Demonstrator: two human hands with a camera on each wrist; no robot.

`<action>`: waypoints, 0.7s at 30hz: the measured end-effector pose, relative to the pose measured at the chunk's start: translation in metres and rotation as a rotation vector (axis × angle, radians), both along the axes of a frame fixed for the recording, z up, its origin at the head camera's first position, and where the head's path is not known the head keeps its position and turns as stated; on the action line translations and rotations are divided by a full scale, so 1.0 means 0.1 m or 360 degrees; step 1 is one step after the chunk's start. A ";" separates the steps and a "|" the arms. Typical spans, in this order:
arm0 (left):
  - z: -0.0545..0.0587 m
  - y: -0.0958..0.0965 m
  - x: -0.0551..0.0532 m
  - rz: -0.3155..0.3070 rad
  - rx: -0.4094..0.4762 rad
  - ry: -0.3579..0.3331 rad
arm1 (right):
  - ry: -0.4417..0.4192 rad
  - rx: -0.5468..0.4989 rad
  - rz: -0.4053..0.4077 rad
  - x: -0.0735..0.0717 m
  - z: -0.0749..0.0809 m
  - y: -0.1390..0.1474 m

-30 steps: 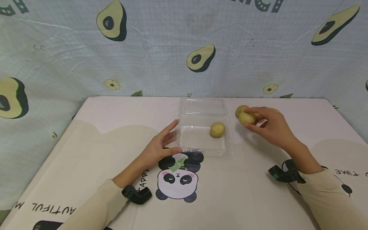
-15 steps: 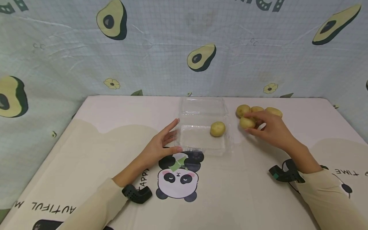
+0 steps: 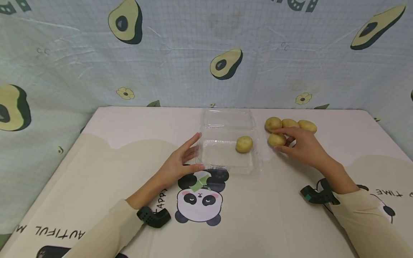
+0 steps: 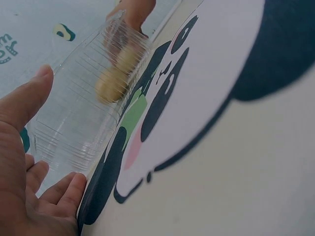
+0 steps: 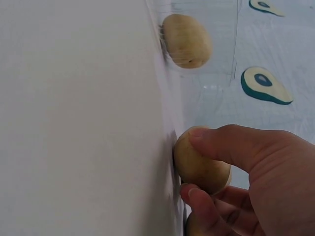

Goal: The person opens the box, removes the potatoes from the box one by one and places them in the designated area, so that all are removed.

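Observation:
A clear plastic clamshell box (image 3: 222,152) lies with its lid folded back at the middle of the table, and a potato (image 3: 244,144) sits in its right part. At the box's left side is my left hand (image 3: 178,165), thumb and fingers spread apart, the thumb by the near left corner and fingertips along the side wall. My right hand (image 3: 301,145) pinches another potato (image 5: 199,162) between thumb and fingers, close over the tabletop to the right of the box. Just behind it three potatoes (image 3: 273,124) form a row, partly overlapped by the right fingers.
The table has a pale cloth (image 3: 251,215) printed with a panda (image 3: 200,206) in front of the box. A hanging sheet (image 3: 180,53) with avocado prints rises behind the table's far edge. Each wrist wears a black camera mount (image 3: 154,218).
The right hand's potato has come slightly lower and nearer to me, so the row of potatoes behind it shows more. The left hand and the box have stayed in place.

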State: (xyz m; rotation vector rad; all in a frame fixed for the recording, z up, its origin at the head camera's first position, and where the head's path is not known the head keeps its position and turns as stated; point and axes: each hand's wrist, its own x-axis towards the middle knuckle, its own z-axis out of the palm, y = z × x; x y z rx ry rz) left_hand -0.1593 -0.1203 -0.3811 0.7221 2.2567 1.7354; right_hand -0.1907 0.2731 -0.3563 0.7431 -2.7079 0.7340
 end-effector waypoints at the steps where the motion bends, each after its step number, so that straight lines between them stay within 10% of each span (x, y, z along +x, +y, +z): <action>1: 0.00 0.00 0.00 -0.0001 0.0001 0.0002 | 0.0006 0.0005 -0.0006 0.00 0.00 0.00; 21: 0.00 0.00 0.00 0.0007 0.0002 -0.0011 | -0.0054 -0.0010 -0.0059 0.00 0.00 -0.01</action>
